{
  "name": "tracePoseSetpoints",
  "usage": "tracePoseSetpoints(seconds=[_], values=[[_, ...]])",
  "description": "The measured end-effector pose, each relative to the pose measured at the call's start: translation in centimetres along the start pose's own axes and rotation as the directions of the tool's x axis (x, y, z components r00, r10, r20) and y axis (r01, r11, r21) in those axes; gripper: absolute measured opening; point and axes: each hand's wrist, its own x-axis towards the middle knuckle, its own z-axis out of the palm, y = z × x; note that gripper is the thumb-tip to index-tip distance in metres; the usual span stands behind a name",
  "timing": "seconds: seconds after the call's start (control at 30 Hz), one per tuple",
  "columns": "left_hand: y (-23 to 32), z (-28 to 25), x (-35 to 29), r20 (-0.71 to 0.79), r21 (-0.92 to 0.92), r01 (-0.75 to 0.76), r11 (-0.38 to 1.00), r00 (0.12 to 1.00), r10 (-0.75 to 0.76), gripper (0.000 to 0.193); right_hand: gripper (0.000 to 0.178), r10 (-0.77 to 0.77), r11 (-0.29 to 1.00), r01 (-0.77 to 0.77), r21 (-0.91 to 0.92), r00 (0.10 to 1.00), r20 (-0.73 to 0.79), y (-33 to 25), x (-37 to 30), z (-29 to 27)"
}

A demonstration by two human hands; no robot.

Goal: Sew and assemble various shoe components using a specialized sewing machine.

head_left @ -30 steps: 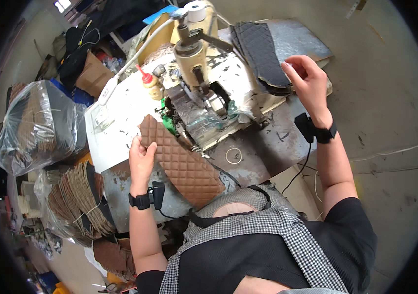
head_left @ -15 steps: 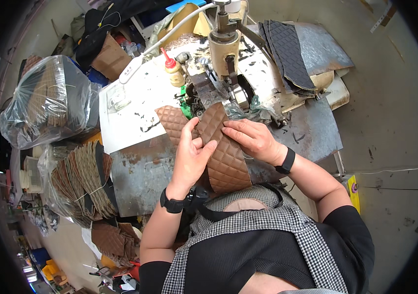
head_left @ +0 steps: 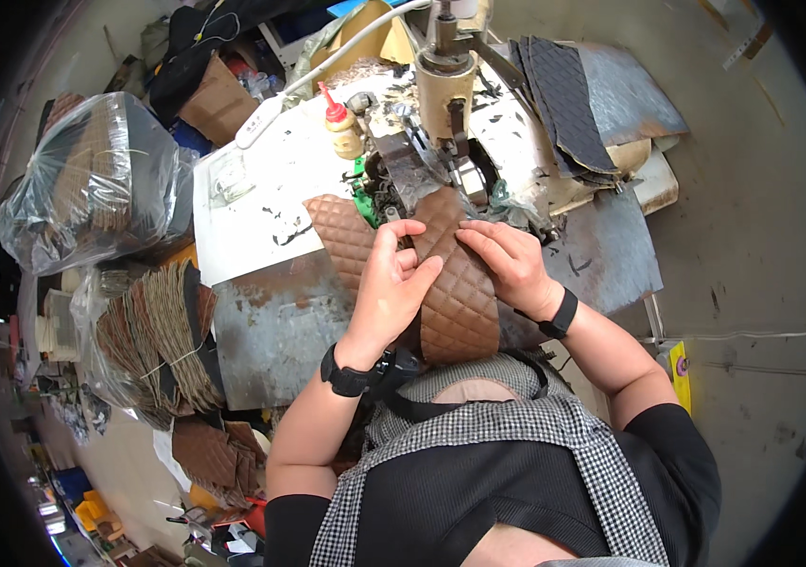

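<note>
A brown quilted leather-like piece runs from the bench's near edge up to the working head of a cream machine. Its far end meets the metal plate there. My left hand holds its left edge, thumb on top and index finger stretched along the far part; the other fingers curl in. On the right edge, my right hand grips with fingers on the upper face and thumb hidden. Another brown quilted piece lies left of the machine head, partly behind my left hand.
A red-capped bottle stands beside the machine amid dark scraps. Black quilted pieces lie at the back right. On the left are a plastic-wrapped bundle and a tied stack of pieces. A white power strip rests at the board's far edge.
Both hands and the held quilted piece appear slightly further right in the picture, as does the machine. The piece's far end now lies closer against the machine's plate.
</note>
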Motion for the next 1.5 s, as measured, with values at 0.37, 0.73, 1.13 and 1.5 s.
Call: tracePoseSetpoints(seconds=[0.37, 0.73, 1.13, 1.5], values=[[-0.3, -3.3, 5.9, 0.074, 0.365, -0.095, 0.926, 0.995, 0.073, 0.017, 0.032, 0.024, 0.98, -0.032, -0.196, 0.999, -0.044, 1.2, 1.2, -1.5], [-5.3, -13.4, 5.7, -0.343, 0.891, 0.106, 0.442, 0.795, 0.501, 0.062, 0.01, 0.856, 0.407, -0.744, 0.53, 0.513, 0.063, 11.2, 4.4, -14.4], [-4.2, -11.8, 4.3, -0.443, 0.844, 0.285, 0.454, 0.848, 0.291, 0.037, 0.021, 0.502, 0.812, -0.57, -0.123, 0.79, -0.351, 8.0, 3.9, -12.8], [1.8, -1.8, 1.6, -0.047, -0.285, -0.194, 0.939, 0.981, 0.188, 0.028, 0.036, -0.287, 0.947, 0.268, 0.176, 0.953, 0.093, -1.0, 3.2, -3.0]])
